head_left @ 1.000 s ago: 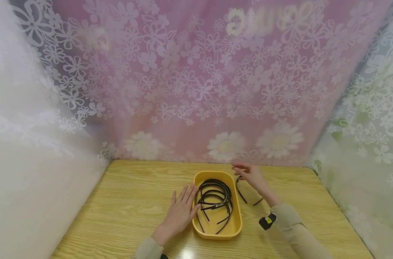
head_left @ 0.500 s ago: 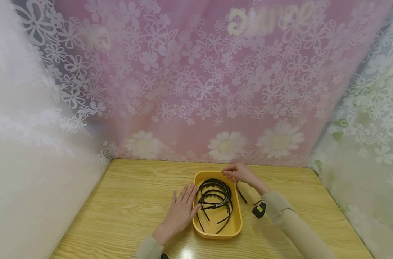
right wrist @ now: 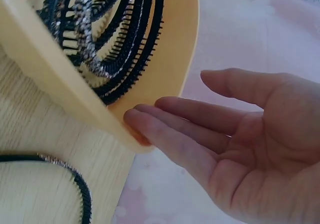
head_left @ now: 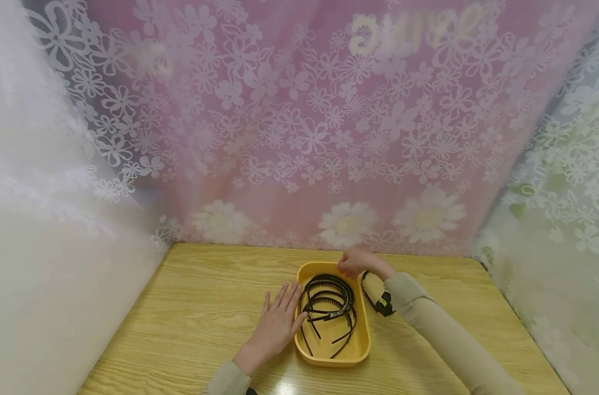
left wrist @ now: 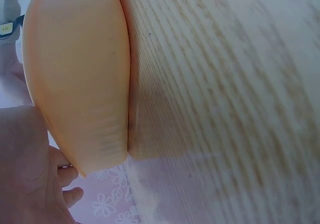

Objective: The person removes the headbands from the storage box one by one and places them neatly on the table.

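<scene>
Several black headbands (head_left: 327, 296) with comb teeth lie heaped in a yellow plastic tray (head_left: 332, 362); the right wrist view shows glitter on some. My left hand (head_left: 276, 325) rests along the tray's left rim, fingers extended and thumb over the edge. In the left wrist view the tray wall (left wrist: 80, 79) stands beside that hand. At the far right corner is my right hand (head_left: 361, 261), its fingertips (right wrist: 137, 118) right at the rim. Nothing sits between its fingers and thumb. A single headband (right wrist: 84, 189), black with a glittery stretch, lies on the table outside the tray.
The wooden table (head_left: 215, 296) extends on both sides of the tray. A pink floral curtain (head_left: 280, 137) hangs along its back edge, with pale sheets at either side. A black device (head_left: 384, 303) is strapped at the right wrist, in front of the loose headband.
My right hand has moved left from above the loose headband to the tray's far right corner, uncovering the headband's upper end. My left hand and the heaped headbands have stayed put.
</scene>
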